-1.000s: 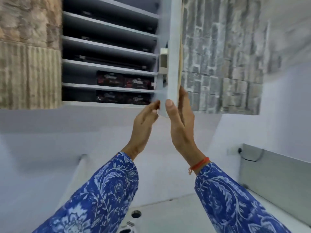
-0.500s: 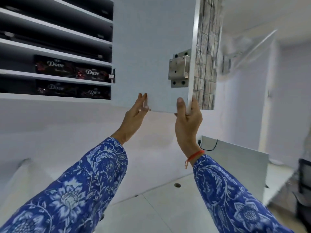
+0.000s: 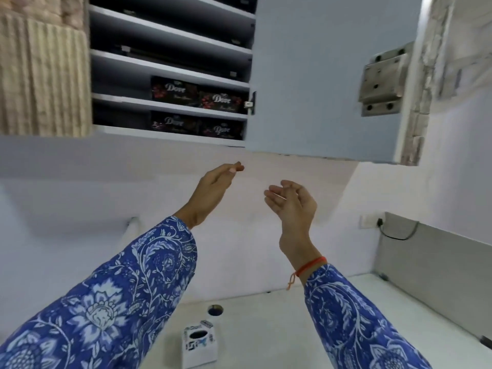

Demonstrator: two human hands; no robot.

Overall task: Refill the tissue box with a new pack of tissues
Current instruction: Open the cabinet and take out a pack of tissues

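Tissue box (image 3: 199,343): 1 on counter | Dove packs (image 3: 198,95): 4 | hands: 2, empty

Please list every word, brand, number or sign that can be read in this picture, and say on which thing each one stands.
"Dove": on two dark packs on the upper stocked shelf.
"Dove": on two dark packs on the bottom shelf; fainter.
Small script under each "Dove": too blurred to read.
Print on the white tissue box on the counter: too small and blurred to read.

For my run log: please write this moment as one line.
cabinet door: open | left hand, right hand: empty, below door | Dove packs: on shelves | tissue box: on counter
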